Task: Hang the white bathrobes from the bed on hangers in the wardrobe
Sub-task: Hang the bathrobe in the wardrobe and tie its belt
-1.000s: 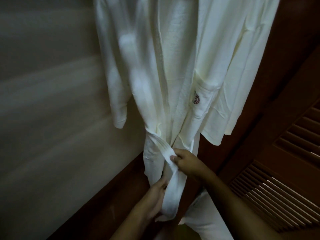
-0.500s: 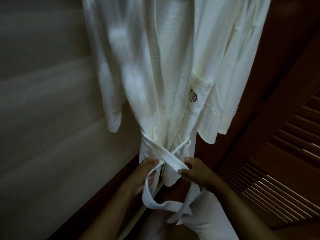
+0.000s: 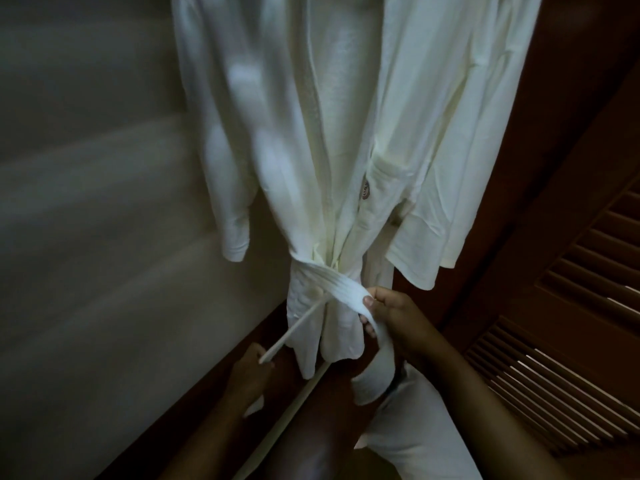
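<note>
A white bathrobe [image 3: 332, 133] hangs in front of me inside the wardrobe, its top out of view. A small round emblem marks its chest pocket [image 3: 375, 183]. The white belt [image 3: 332, 282] is wrapped around the robe's waist. My right hand [image 3: 394, 318] grips the wide belt end at the right of the waist, and that end droops below my fingers. Lower left, my left hand [image 3: 251, 374] holds the other belt end, pulled taut down and left. A second white robe's sleeve [image 3: 460, 188] hangs just behind on the right.
A pale wall panel [image 3: 86, 237] fills the left side. A dark wooden louvred wardrobe door [image 3: 571, 323] stands open at the right. More white cloth [image 3: 412, 441] lies low near my right forearm. The wardrobe floor is dark wood.
The belt has been crossed and drawn tight around the robe's waist. My left hand moved down and left, pulling its end taut. My right hand stays at the waist.
</note>
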{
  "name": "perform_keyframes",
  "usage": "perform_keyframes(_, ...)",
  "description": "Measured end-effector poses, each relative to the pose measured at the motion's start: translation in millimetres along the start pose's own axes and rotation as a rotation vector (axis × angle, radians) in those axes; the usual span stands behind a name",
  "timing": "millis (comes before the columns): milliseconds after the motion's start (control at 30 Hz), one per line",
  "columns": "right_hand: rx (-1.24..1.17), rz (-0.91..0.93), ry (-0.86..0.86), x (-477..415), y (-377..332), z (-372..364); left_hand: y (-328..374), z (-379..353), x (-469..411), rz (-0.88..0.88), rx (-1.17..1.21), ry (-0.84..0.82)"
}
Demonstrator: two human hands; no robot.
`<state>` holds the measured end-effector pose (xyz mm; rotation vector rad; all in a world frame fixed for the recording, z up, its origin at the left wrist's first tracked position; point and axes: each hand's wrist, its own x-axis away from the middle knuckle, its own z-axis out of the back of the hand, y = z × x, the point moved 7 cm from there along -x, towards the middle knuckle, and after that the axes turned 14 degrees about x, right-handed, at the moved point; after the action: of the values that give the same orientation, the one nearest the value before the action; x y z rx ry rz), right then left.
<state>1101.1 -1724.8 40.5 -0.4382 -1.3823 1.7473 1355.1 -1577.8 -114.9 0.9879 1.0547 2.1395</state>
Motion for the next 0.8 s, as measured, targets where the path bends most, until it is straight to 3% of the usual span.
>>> perform_keyframes(167,0.048,-0.050,0.008,-1.4,6.0,-6.4,28.6,4.0,1.6,-0.096,0.355,-0.047)
perform_keyframes(267,0.088,-0.011,-0.010,-1.6,2.6,-24.1,73.4,-6.9,3.4,-0.190,0.321,-0.189)
perform_keyframes(333,0.100,0.021,-0.011,-2.5,-1.0,-34.8,96.1,-17.8,10.9,-0.147,0.358,-0.313)
perform_keyframes(467,0.127,0.071,-0.067,-3.2,1.7,-47.7,125.7,-33.6,28.7,-0.041,0.778,-0.503)
perform_keyframes(567,0.097,0.005,-0.074,-3.2,19.3,-47.3,131.9,-44.8,37.9,0.057,1.058,-0.701)
perform_keyframes(633,0.170,-0.009,-0.036,-3.3,27.9,-43.5,130.7,-49.9,39.3,0.080,1.082,-0.678)
perform_keyframes(733,0.498,0.036,-0.018,-4.5,37.8,-42.9,128.0,-50.9,37.3,0.036,0.932,-0.516)
perform_keyframes(800,0.700,0.066,0.032,-6.5,46.6,-42.5,130.9,-51.3,40.4,0.010,0.869,-0.499)
